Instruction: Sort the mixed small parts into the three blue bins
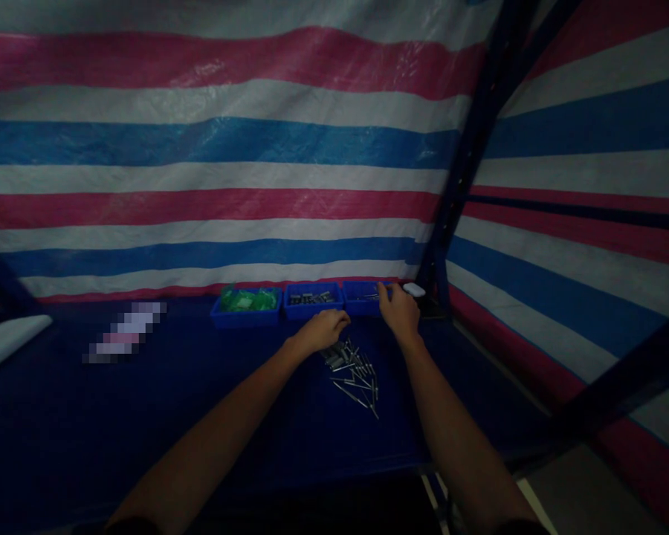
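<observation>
My left hand (324, 328) rests on the dark blue table with its fingers curled under, just behind a loose pile of thin metal pins (354, 371); what it holds, if anything, is hidden. My right hand (398, 308) reaches over the rim of the rightmost blue tray (363, 299), fingers bent down among small metal parts. A middle blue tray (312, 300) holds grey metal pieces. The left blue tray (245, 306) holds green parts.
A small white object (414, 290) lies right of the trays by a dark steel upright (468, 160). A striped red, white and blue tarp (212, 148) walls the back and right. A white slab (8, 338) lies at the far left.
</observation>
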